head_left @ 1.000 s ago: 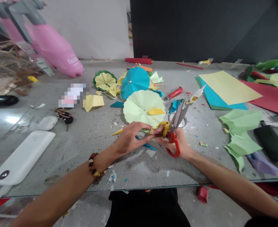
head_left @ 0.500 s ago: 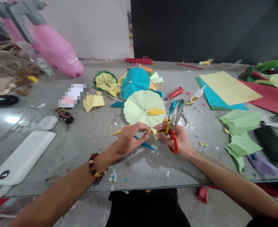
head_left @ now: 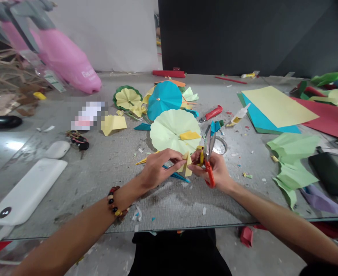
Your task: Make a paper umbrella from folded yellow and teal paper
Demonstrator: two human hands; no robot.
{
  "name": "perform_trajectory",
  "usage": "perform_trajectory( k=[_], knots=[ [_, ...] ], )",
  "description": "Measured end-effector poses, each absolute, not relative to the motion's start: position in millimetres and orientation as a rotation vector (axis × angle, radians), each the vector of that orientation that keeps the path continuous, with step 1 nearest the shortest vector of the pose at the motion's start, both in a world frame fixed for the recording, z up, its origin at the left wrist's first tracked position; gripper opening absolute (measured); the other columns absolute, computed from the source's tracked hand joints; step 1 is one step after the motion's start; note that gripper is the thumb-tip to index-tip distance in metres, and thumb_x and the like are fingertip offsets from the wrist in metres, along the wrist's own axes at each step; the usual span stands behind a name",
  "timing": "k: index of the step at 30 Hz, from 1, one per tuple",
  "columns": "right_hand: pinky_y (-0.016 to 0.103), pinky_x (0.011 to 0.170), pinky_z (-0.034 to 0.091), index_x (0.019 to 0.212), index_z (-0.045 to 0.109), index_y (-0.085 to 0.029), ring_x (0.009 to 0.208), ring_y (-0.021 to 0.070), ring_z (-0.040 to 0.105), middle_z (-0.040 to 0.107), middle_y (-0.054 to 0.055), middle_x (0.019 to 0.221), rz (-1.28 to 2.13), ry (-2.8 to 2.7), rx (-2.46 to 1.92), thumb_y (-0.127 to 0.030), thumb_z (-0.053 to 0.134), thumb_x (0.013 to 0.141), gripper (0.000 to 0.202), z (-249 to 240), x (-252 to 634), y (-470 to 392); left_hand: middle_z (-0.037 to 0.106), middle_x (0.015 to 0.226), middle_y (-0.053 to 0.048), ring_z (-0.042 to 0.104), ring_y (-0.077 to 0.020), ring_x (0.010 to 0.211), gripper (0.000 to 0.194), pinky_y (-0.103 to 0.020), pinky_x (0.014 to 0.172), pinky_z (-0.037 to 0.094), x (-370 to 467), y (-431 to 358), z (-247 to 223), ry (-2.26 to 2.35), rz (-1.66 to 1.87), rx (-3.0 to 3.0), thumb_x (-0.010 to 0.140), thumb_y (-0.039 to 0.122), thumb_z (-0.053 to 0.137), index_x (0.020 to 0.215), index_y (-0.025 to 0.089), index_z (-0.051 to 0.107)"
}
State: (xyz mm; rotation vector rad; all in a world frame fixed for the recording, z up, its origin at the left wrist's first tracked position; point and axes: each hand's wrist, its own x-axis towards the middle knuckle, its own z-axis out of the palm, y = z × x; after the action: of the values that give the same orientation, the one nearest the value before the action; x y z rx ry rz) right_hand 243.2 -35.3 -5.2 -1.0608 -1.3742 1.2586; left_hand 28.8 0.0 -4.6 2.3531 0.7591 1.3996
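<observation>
Left hand point(head_left: 157, 168): thumb and fingertips together, clamped on the left side of a small folded yellow paper point(head_left: 188, 168), which we find between the two hands above the near part of the grey tabletop point(head_left: 163, 209). Its flaps stand apart. Right hand point(head_left: 220, 171): wrapped around the scissors point(head_left: 207, 152) at their red and yellow handles, blades pointing toward the far side and clear of the paper. The right thumb is at the paper's right edge; whether it presses there or sits just beside it, we cannot tell.

Progress, left to right. We note a creased yellow sheet point(head_left: 114, 124), lying apart and, we judge, only roughly folded. Next, a pale yellow scalloped disc point(head_left: 125, 99) lies over a dark green disc point(head_left: 116, 99); then come a blue pleated disc point(head_left: 165, 96) and, nearer us, a pale green scalloped disc point(head_left: 169, 128) with an orange-yellow slip point(head_left: 190, 135) on it. We count these discs as cut and creased. A blue pointed piece point(head_left: 182, 177) lies below the hands and looks fully folded. Farther right, beyond the glue bottle point(head_left: 238, 115), the stacked coloured sheets point(head_left: 278, 105) look like unused stock. The held yellow piece seems part-folded to us, its shaping unfinished; we see it joined to nothing yet.
</observation>
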Motion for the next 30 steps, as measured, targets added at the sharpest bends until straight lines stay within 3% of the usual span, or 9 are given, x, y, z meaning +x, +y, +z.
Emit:
perform_trajectory(
  k=[2,9,16,25,30],
  knots=[
    [0.025,0.064,0.051,0.088,0.063,-0.021,0.076,0.0141,0.061,0.064,0.001,0.087,1.253,-1.360,-1.062,-0.038,0.091,0.070,0.037,-4.9,243.0,-34.7,0.077,0.091,-0.003,0.075,-0.0130,0.083,0.008,-0.022,0.074,0.061,28.3,0.1,-4.6,0.737,1.376,2.347,0.095,0.025,0.070,0.099,0.019,0.066],
    [0.026,0.058,0.044,0.080,0.058,-0.022,0.065,0.0119,0.049,0.054,-0.003,0.076,1.229,-1.400,-1.066,-0.040,0.090,0.071,0.038,-3.4,244.3,-33.6,0.076,0.108,-0.006,0.077,-0.0155,0.089,0.052,-0.027,0.082,0.064,27.9,0.3,-12.6,0.736,1.324,2.319,0.085,0.036,0.082,0.128,0.022,0.057],
    [0.029,0.063,0.047,0.083,0.061,-0.022,0.067,0.0129,0.053,0.058,-0.002,0.078,1.216,-1.337,-1.086,-0.039,0.092,0.068,0.039,-4.8,244.2,-34.1,0.079,0.105,-0.005,0.078,-0.0149,0.095,0.042,-0.025,0.086,0.063,27.5,0.3,-13.0,0.750,1.372,2.335,0.093,0.014,0.067,0.132,0.021,0.053],
    [0.030,0.067,0.052,0.085,0.061,-0.023,0.074,0.0160,0.060,0.062,0.000,0.082,1.169,-1.346,-1.077,-0.042,0.091,0.069,0.039,-3.3,244.1,-32.5,0.078,0.107,-0.005,0.078,-0.0134,0.093,0.024,-0.022,0.083,0.063,28.3,-1.0,-11.0,0.834,1.436,2.381,0.098,0.017,0.062,0.121,0.020,0.058],
    [0.032,0.067,0.054,0.087,0.062,-0.023,0.074,0.0167,0.062,0.064,0.000,0.083,1.157,-1.385,-1.087,-0.044,0.090,0.071,0.038,-2.3,244.1,-33.6,0.074,0.111,-0.007,0.073,-0.0155,0.105,0.011,-0.028,0.090,0.061,26.1,2.0,-7.2,0.769,1.301,2.429,0.100,0.012,0.056,0.104,0.020,0.061]
  ],
)
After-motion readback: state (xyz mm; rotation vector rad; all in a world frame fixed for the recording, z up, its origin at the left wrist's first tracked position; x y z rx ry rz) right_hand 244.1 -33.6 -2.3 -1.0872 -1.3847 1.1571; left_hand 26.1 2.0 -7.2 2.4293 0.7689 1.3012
